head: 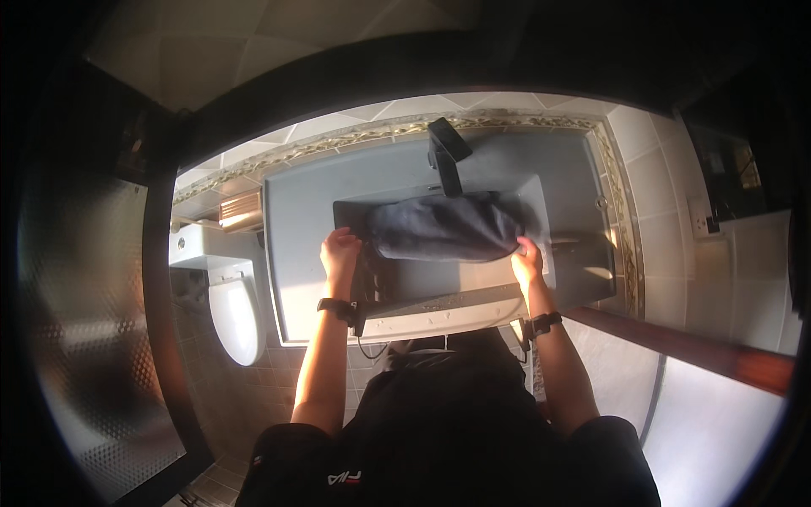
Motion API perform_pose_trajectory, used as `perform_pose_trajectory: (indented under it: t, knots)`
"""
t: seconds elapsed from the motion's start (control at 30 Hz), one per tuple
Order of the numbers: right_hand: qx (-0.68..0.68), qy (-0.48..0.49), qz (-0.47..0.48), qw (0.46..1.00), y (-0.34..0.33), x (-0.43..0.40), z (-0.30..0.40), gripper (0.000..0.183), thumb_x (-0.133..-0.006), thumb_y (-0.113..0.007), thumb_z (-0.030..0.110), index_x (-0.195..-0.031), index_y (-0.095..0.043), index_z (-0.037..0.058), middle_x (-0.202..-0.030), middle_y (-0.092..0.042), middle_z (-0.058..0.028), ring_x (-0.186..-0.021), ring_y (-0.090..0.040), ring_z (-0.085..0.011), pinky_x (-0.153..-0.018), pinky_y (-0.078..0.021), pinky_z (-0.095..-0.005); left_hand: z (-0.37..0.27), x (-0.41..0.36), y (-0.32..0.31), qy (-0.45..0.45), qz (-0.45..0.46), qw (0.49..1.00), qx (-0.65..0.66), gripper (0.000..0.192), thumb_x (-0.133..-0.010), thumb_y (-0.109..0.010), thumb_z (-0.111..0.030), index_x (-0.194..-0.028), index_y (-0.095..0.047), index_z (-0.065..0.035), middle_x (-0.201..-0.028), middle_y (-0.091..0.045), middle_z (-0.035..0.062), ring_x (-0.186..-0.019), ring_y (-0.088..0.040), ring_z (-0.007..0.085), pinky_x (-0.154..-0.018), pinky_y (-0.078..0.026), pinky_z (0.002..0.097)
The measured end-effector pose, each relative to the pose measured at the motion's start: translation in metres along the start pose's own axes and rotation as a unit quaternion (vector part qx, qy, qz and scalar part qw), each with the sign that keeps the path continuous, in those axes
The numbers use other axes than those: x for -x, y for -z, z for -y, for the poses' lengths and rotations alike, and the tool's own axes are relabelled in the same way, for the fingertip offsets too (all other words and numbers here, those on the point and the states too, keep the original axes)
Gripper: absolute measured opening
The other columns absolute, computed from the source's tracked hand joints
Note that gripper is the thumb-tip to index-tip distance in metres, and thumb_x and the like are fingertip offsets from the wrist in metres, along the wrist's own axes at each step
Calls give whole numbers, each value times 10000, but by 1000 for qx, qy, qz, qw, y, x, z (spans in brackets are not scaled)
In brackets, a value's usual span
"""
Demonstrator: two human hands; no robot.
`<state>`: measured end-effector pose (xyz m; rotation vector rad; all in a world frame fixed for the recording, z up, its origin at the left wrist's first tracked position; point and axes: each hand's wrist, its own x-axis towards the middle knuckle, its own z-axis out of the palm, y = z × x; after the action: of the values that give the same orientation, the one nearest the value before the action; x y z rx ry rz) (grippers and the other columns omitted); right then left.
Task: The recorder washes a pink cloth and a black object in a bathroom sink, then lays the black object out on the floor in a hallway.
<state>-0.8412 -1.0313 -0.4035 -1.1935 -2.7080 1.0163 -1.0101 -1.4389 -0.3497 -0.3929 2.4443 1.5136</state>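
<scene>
A dark blue-grey cloth (443, 228) is bunched lengthwise across a grey rectangular washbasin (431, 282), under a black faucet (448, 168). At the cloth's right end, my right hand (529, 261) pinches its edge between thumb and fingers. My left hand (341, 253) is curled at the basin's left rim, close to the cloth's left end. Deep shadow there hides whether those fingers grip fabric. Each wrist wears a black band with a small device. Water drops lie along the basin's front ledge.
A grey counter (304, 222) surrounds the basin, bordered behind by patterned tile trim. To the left stand a white toilet (237, 317) and a textured glass door (95, 329). A reddish-brown bar (678, 342) runs along the right. Sockets (700, 218) are on the right wall.
</scene>
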Motion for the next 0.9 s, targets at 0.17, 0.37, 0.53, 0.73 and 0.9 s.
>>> perform_pose_trajectory:
  t: [0.17, 0.37, 0.53, 0.73, 0.9]
  knots:
    - [-420, 32, 138, 896, -7, -14, 116, 458, -940, -601, 96, -1388, -549, 19, -1308, -637, -188, -1145, -643, -301, -1019, -508, -393, -12, 15, 7, 125, 181, 887, 405, 553, -861, -700, 73, -1379, -507, 76, -1305, -633, 207, -1224, -625, 255, -1041, -516, 309]
    - [-708, 41, 343, 615, 24, -73, 225, 586, -969, -551, 131, -1469, -371, -116, -1447, -491, -244, -1339, -516, -335, -1170, -408, -461, -61, 21, -51, 71, 316, 781, 535, 608, -898, -603, 113, -1469, -409, 39, -1506, -464, 213, -1419, -446, 284, -1188, -363, 381]
    - [-650, 88, 336, 676, 19, -64, 225, 609, -982, -515, 250, -1476, -389, -83, -1444, -515, -258, -1358, -507, -379, -1181, -368, -492, -38, 3, -89, 173, 248, 753, 584, 556, -995, -561, -240, -1501, -409, -65, -1517, -469, 177, -1410, -448, 303, -1169, -347, 467]
    - [-523, -50, 299, 797, -86, -62, 110, 408, -956, -527, 181, -1343, -613, 85, -1254, -655, -35, -1141, -603, -172, -1035, -450, -332, -33, -2, -211, 259, 236, 787, 507, 485, -1027, -485, -406, -1452, -519, -175, -1471, -522, 83, -1351, -472, 242, -1143, -305, 420]
    - [-383, 84, 320, 862, -129, -22, 150, 417, -1038, -445, 274, -1357, -585, 46, -1290, -635, -88, -1197, -577, -182, -1039, -429, -345, 0, -5, -261, 198, 48, 813, 546, 537, -1033, -420, -600, -1379, -547, -210, -1351, -600, 24, -1257, -521, 167, -1089, -368, 354]
